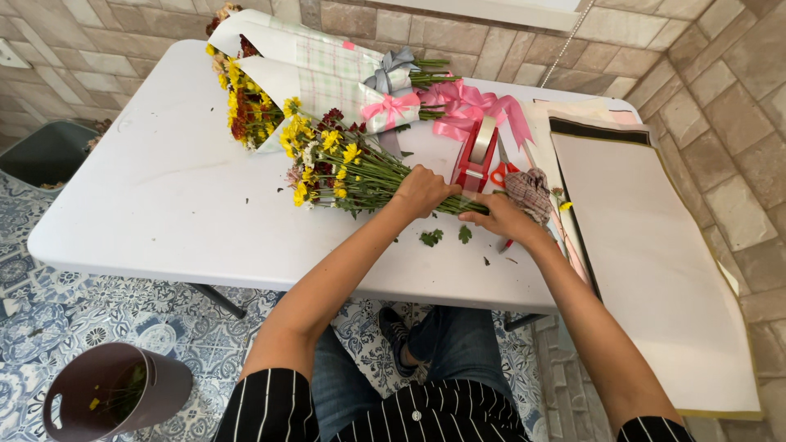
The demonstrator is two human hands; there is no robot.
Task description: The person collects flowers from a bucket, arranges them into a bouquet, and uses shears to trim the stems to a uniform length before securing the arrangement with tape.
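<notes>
two wrapped bouquets (pixel 303 78) lie finished at 11 o'clock on the white desk (pixel 164 196), papered and tied with grey and pink bows, so that share of the work looks done. far at 8 o'clock, on the tiled floor, a brown bin (pixel 106 393) holds a few trimmings. just right of the bouquets, near the middle of the desk, lies a loose bunch of flowers (pixel 344 168), yellow and dark red heads pointing to 9 o'clock, stems to 3 o'clock, bare of paper or ribbon. the left hand (pixel 422 190) has its grip closed round the stems at their middle. the right hand (pixel 503 217) rests on the stem ends at 3 o'clock of the left, fingers curled over them; whether it truly clamps them i cannot tell. by my judgement binding and wrapping remain. a red tape dispenser (pixel 476 160) stands at 12 o'clock of the hands, pink ribbon (pixel 471 106) behind it, a checked cloth (pixel 530 192) beside the right hand. sheets of wrapping paper (pixel 655 245) stretch along 3 o'clock. red scissors are mostly hidden behind the dispenser, and the stem tips are covered.
</notes>
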